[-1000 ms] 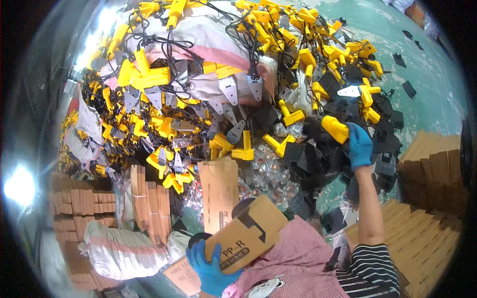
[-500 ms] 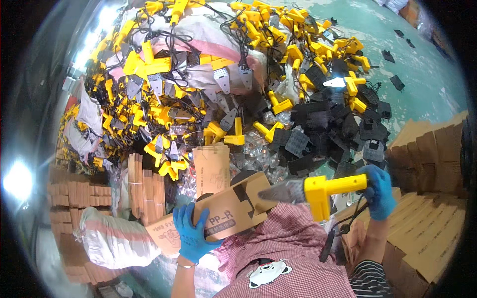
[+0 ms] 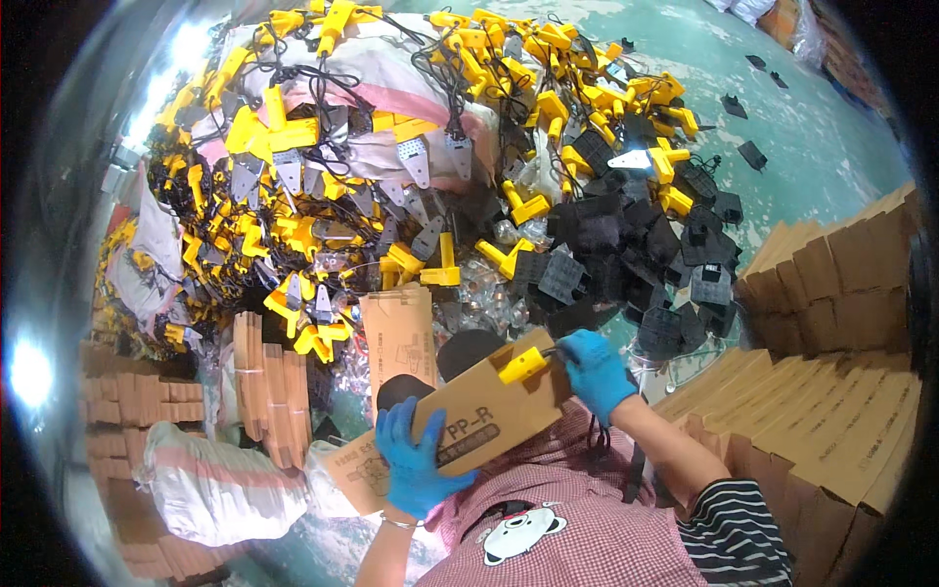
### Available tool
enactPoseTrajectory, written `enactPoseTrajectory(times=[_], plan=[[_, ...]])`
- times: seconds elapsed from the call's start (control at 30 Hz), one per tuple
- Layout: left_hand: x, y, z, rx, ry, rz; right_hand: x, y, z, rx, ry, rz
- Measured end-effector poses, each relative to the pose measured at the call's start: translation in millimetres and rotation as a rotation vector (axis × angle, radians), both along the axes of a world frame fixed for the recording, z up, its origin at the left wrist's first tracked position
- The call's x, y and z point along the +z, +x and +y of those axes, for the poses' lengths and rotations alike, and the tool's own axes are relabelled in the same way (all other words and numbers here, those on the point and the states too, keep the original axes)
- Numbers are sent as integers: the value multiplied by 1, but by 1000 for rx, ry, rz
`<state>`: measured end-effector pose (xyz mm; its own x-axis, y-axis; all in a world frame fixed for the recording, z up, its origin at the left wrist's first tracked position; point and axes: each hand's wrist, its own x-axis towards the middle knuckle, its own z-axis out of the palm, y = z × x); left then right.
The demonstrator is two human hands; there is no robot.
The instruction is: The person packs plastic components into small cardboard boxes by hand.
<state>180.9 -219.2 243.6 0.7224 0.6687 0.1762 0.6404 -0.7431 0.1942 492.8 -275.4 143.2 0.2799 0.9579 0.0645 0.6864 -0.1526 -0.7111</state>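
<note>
A long brown cardboard box (image 3: 489, 416) lies tilted across my lap, its right end raised and open. My left hand (image 3: 416, 460), in a blue glove, is closed around the box's near side and lower half. A yellow pipe welder (image 3: 524, 365) sits mostly inside the box, with only part of its yellow handle showing; its metal plate is hidden. My right hand (image 3: 595, 374), also gloved in blue, grips the handle's end where the black cord comes out. The cord (image 3: 597, 435) hangs below that hand.
A large heap of yellow pipe welders (image 3: 279, 132) with tangled cords lies ahead on white sacks. Black plastic pieces (image 3: 587, 230) are piled at its right. Finished-looking cardboard boxes (image 3: 812, 430) stand stacked at right, flat cardboard (image 3: 269, 391) at left, beside a white sack (image 3: 220, 484).
My right hand has moved left and brought the pipe welder, plate first, from beside the box into its open end. The box has shifted slightly right, still in my left hand.
</note>
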Motion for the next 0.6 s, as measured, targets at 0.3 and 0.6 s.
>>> enactPoseTrajectory(times=[0.3,0.6], plan=[[12,44,67,137,-455,182,12,53,-53,-447,-59,243],[27,55,53,-122,-836,83,-27,20,-122,-619,-629,1367]])
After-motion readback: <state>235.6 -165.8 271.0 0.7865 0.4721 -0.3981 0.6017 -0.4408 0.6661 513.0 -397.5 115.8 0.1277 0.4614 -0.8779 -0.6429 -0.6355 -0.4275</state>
